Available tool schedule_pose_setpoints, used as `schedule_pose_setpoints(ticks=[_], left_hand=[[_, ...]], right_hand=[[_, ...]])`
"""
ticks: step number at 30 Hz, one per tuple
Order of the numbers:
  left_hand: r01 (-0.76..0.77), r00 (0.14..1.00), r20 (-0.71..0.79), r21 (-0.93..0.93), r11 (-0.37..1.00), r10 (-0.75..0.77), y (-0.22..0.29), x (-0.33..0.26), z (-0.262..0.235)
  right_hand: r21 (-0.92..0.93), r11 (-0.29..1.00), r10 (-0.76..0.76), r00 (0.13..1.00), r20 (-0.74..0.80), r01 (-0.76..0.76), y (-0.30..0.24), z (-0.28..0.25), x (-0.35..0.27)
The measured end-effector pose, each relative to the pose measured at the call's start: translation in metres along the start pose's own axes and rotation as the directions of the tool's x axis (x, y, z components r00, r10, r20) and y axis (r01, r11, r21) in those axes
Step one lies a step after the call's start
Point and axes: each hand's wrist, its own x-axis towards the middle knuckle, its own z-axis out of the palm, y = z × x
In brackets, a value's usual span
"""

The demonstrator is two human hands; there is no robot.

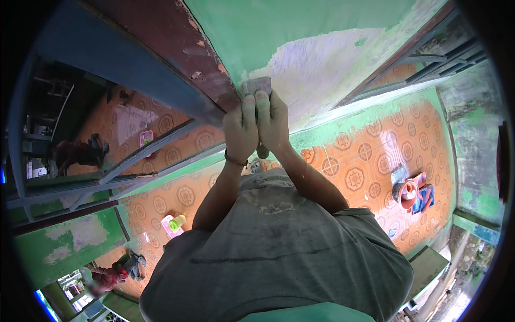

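Note:
Both my hands are closed together on a scraper, its flat blade held against the wall near a brown wooden frame. My left hand and my right hand press side by side, thumbs lined up toward the blade. The end of the handle pokes out below them. Around the blade the wall carries green paint, and to its right lies a pale, bare patch with a ragged paint edge.
Blue-framed glass panes stand on the left, another window on the right. On the patterned orange floor are a reddish bucket and a pink tray with a green container. Another person is at the lower left.

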Motion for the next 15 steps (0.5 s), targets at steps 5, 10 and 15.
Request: schedule_pose_setpoints(ticks=[5,10,15], left_hand=[[-0.197,0.978,-0.064,0.002,0.98,0.196,0.001,0.004,-0.002],[-0.118,0.993,-0.02,0.016,0.993,0.118,0.009,0.005,-0.006],[-0.197,0.979,-0.035,0.076,0.978,0.2,0.02,0.007,-0.008]], right_hand=[[0.031,0.999,0.008,1.0,0.004,-0.008,-0.006,0.004,0.004],[0.056,0.997,0.047,0.999,-0.01,-0.047,-0.011,0.006,0.003],[0.128,0.987,0.091,0.996,0.021,-0.093,-0.012,0.007,0.002]])
